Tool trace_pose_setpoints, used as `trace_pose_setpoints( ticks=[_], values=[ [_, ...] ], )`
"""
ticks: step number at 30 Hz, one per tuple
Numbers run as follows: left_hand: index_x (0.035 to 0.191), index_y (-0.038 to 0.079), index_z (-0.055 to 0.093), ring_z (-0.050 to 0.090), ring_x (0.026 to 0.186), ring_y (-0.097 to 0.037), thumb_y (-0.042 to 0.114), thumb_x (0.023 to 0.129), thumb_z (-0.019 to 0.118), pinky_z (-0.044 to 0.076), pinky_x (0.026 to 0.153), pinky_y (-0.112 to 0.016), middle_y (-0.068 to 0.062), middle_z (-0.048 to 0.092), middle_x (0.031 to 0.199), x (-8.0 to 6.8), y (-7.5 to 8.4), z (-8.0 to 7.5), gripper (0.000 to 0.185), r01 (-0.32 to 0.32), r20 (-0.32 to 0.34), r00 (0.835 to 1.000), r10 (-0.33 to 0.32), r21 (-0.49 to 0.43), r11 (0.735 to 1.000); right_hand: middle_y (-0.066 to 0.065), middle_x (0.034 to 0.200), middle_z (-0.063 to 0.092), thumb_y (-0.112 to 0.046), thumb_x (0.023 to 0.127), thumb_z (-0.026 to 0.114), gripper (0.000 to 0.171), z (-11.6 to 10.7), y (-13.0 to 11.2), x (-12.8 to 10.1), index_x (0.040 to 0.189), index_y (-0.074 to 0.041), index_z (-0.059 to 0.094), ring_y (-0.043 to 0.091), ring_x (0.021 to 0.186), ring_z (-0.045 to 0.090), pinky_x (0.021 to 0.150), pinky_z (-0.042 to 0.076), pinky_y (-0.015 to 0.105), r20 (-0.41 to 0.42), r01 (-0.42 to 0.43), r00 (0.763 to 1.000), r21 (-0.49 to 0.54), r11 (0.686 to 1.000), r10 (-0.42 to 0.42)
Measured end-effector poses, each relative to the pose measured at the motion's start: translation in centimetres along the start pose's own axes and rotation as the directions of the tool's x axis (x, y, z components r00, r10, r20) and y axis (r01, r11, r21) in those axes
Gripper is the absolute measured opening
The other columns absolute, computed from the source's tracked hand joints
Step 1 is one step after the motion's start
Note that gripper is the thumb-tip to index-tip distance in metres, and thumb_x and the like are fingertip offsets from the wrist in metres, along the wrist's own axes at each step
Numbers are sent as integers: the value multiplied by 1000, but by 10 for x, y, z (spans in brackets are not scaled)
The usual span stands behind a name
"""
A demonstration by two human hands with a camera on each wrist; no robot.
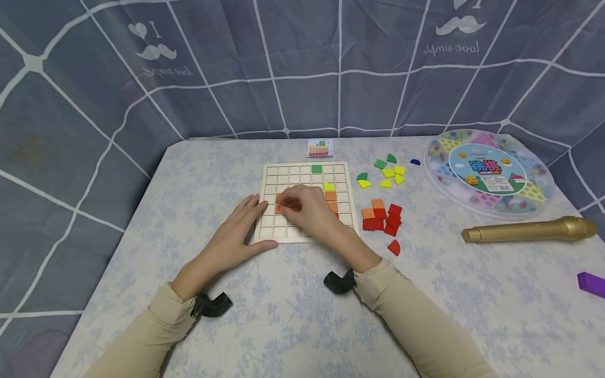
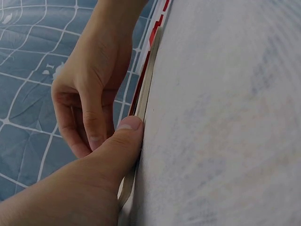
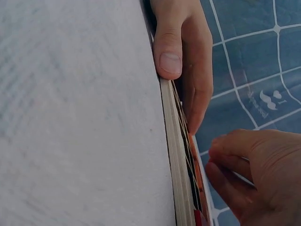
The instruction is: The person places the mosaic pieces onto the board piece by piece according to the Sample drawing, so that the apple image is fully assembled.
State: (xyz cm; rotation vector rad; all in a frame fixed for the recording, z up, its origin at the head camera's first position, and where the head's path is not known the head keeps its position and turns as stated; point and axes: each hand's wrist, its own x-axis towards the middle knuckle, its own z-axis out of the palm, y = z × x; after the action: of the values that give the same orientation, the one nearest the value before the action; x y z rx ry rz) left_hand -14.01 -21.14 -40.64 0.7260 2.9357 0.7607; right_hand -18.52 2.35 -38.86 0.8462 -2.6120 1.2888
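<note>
Blue-grey cloth curtain with white grid lines: hangs behind our table.
White tabletop covering, pale blue floral print: under everything we have out.
Round clear plastic game box, blue label: far right.
Square pale-wood grid board: mid-table, between our hands.
Gold microphone-shaped stick: right, nearer us than the box.
Our left hand: fingers extended, relaxed, at the board's left side; thumb at its near edge.
Our right hand: fingers curled, tips close together over orange square tiles at board left; we can't tell if they grasp one.
Purple block: right edge.
Small printed picture card: just beyond the board.
Loose red square tiles: right of the board.
Yellow quarter-round tile: on the board.
</note>
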Motion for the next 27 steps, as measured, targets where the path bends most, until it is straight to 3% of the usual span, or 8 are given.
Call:
trace_pose_setpoints(
  ticks=[12,18,23,27],
  values=[
    [168,14,29,12,165,-31,58,92,77,28,125,-65,-11,20,176,-1,0,-2,100,2,0,1000,-2,7,1000,7,108,80,-4,96,73,17,-20,-7,-1,111,-3,80,20,97,76,89,63,31,-22,-57,998,34,998,57],
    [167,12,30,13,164,-34,58,91,77,27,126,-66,-13,20,176,2,-1,1,100,-3,-5,1000,3,16,1000,10,111,79,-7,96,76,21,-51,2,-16,116,-2,78,25,100,75,94,63,40,9,-140,990,-5,990,140],
    [167,11,31,14,164,-34,56,91,78,26,126,-65,-13,20,176,3,-1,2,100,-12,-12,1000,13,18,1000,13,111,79,-3,94,76,22,-85,21,-40,115,0,78,30,104,74,96,62,46,-20,-189,982,-69,979,188],
    [167,10,31,14,164,-35,56,91,79,27,126,-64,-14,20,176,1,-1,3,100,-10,-13,1000,10,19,1000,13,118,77,-5,95,76,24,-112,36,-58,119,-2,78,32,109,72,97,61,48,-17,-268,963,-125,955,268]
  ],
)
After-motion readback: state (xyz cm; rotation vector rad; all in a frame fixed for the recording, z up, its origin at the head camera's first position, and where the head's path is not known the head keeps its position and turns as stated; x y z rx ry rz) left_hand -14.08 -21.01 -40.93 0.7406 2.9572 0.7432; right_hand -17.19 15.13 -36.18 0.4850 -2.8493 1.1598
